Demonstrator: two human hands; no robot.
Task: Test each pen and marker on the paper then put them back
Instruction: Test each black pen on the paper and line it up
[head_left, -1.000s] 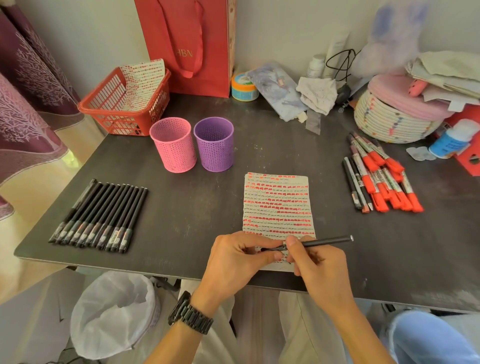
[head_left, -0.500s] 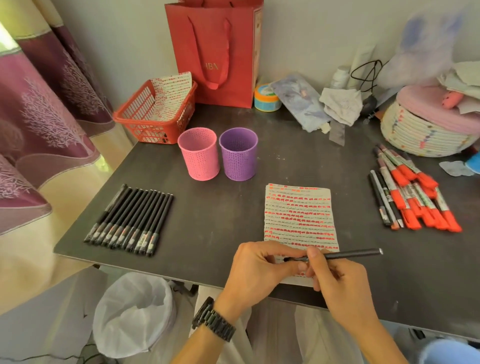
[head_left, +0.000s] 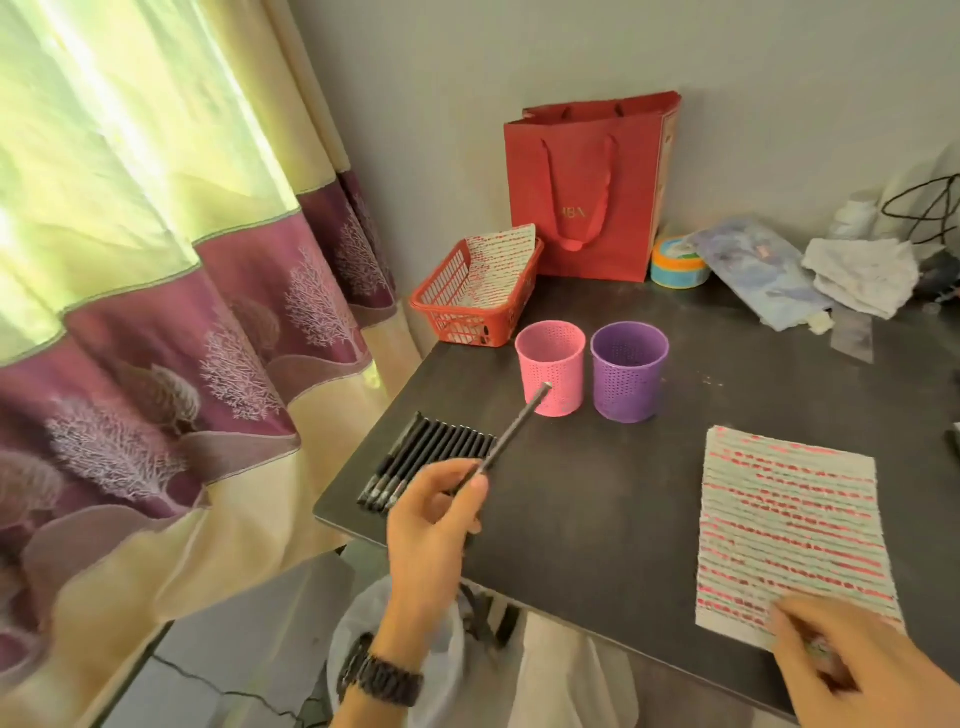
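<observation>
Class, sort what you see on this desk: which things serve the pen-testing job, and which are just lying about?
For the job: black pen held in the left hand, row of black pens, marked paper; possibly the pink cup and purple cup.
Lying about: red bag, tape roll, crumpled cloth.

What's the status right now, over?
Left hand grips black pen above the pen row. Right hand rests on paper corner. Nothing blocking the row.
</observation>
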